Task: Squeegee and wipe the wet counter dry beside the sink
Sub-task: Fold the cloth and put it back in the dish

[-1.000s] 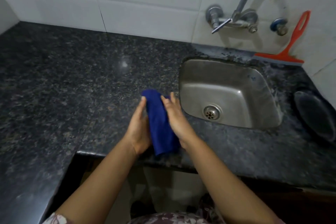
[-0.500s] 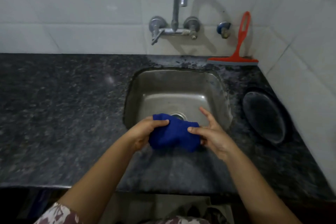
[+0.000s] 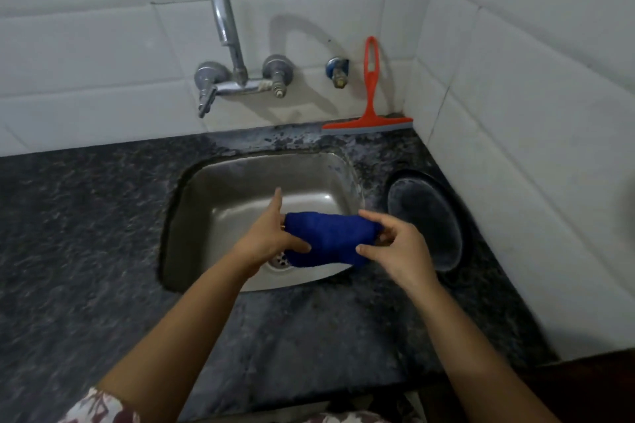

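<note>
**A:** Where is the cloth?

**B:** Over the sink, held clear of the basin and rolled into a fat blue sausage. The left hand grips one end, thumb across it and forefinger sticking out straight. The right hand has its fingers curled round the other end.

**A:** Which step is that?

**B:** Wringing, I'd say, within the wiping part. The squeegee stands at the back right corner of the worktop, blade down, handle against the tiles.

**A:** And next?

**B:** Likely a firm twist, ends turned opposite ways, so that water drops into the basin and not on the stone.

**A:** Surfaces?

**B:** Soft, nappy cloth. Dark speckled granite, with pale wet-looking blotches behind the sink. Brushed steel with rounded corners. The squeegee is orange plastic with a grey blade. A dark round plate lies right of the sink.
</note>
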